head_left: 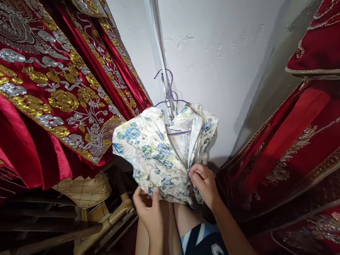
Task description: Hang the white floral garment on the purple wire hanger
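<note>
A white floral top (157, 156) with blue roses and green leaves hangs in front of me on a purple hanger (170, 88). Its front stands open from the neck down to about chest level, showing the lining. My right hand (203, 182) pinches the edge of this opening near its lower end; any small fastener there is hidden by the fingertips. At the lower left hem, my left hand (149, 209) holds the cloth, thumb in front and fingers partly behind it.
Red embroidered garments with gold and silver sequins (65, 101) hang at left. More red beaded garments (294, 143) hang at right. A pale metal pole (154, 32) runs down the white wall (225, 46). A wooden chair (107, 225) stands lower left.
</note>
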Motion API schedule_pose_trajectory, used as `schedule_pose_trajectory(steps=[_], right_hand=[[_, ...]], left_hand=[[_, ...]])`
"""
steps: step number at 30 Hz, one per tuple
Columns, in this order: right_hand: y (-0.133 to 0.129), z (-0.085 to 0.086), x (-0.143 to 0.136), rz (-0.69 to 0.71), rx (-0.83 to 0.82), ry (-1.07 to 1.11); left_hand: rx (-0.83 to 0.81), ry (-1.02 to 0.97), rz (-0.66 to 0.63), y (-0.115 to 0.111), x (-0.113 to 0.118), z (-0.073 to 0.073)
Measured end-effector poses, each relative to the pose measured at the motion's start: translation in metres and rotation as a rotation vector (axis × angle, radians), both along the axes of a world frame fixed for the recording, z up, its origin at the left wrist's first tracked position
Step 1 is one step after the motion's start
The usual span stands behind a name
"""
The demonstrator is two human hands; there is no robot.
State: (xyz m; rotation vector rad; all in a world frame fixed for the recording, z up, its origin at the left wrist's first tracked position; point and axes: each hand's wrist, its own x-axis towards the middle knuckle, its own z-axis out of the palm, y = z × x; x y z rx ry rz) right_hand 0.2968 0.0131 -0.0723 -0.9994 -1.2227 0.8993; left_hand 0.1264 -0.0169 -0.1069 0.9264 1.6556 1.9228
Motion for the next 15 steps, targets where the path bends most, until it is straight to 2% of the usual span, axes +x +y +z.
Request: schedule_pose_trajectory(steps=[2,3,6,8,10,13,15], right_hand=[[-0.003,0.003,-0.002,0.029,-0.002,-0.013],[-0.004,0.005,-0.003,0.037,-0.007,-0.02],[-0.006,0.011,-0.007,0.075,-0.023,-0.047],[-0.008,0.016,-0.009,0.11,-0.067,-0.046],[-0.01,0.019,-0.011,0.163,-0.168,0.013],[-0.009,0.028,-0.016,0.198,-0.338,0.278],[0.0,0.04,-0.018,0.171,-0.359,0.43]], left_hand=[[0.161,0.132,0.118,-0.003,0.0,0.009],[0.204,0.218,0.091,-0.003,0.003,0.015],[0.206,0.452,-0.244,0.001,0.021,0.028],[0.17,0.486,-0.422,0.009,0.036,0.032],[0.15,0.45,-0.475,0.016,0.046,0.031],[0.151,0.415,-0.507,0.021,0.051,0.026],[0.149,0.435,-0.557,0.02,0.05,0.021]])
